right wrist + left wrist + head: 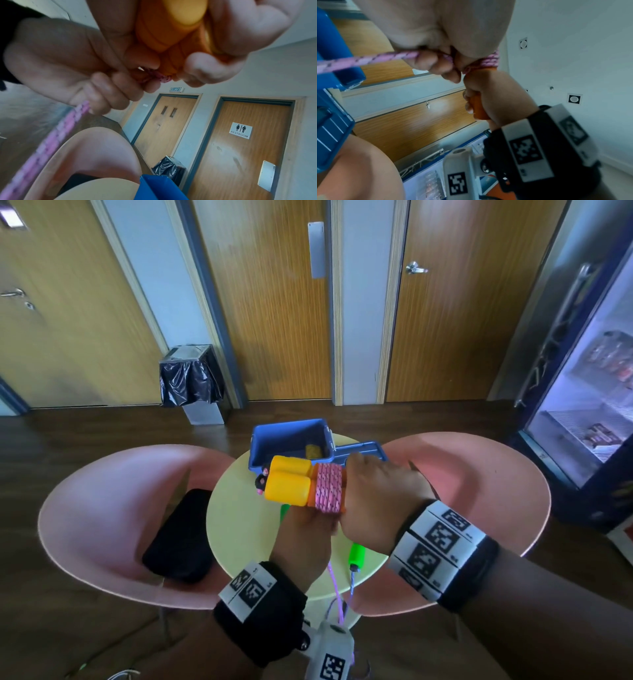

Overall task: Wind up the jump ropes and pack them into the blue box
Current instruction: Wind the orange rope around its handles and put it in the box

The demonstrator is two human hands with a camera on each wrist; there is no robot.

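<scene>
A jump rope with two yellow handles [287, 482] lying side by side is held above the table, pink cord [329, 487] wound round their orange grips. My right hand [373, 487] grips the orange grip ends [477, 108]. From below, my left hand [306, 527] pinches the loose pink cord [368, 60], which runs taut off the coil and hangs down past the table edge. The blue box [291, 440] stands open just behind, with something yellowish in it. A second rope with green handles [358, 554] lies on the table under my hands.
The box's blue lid [363, 450] lies to its right. The small round pale table [236, 525] sits between two pink chairs [113, 508] [486, 474]; a black object [181, 537] rests on the left one. A lined bin [191, 381] and wooden doors stand behind, a drinks fridge [596, 405] at right.
</scene>
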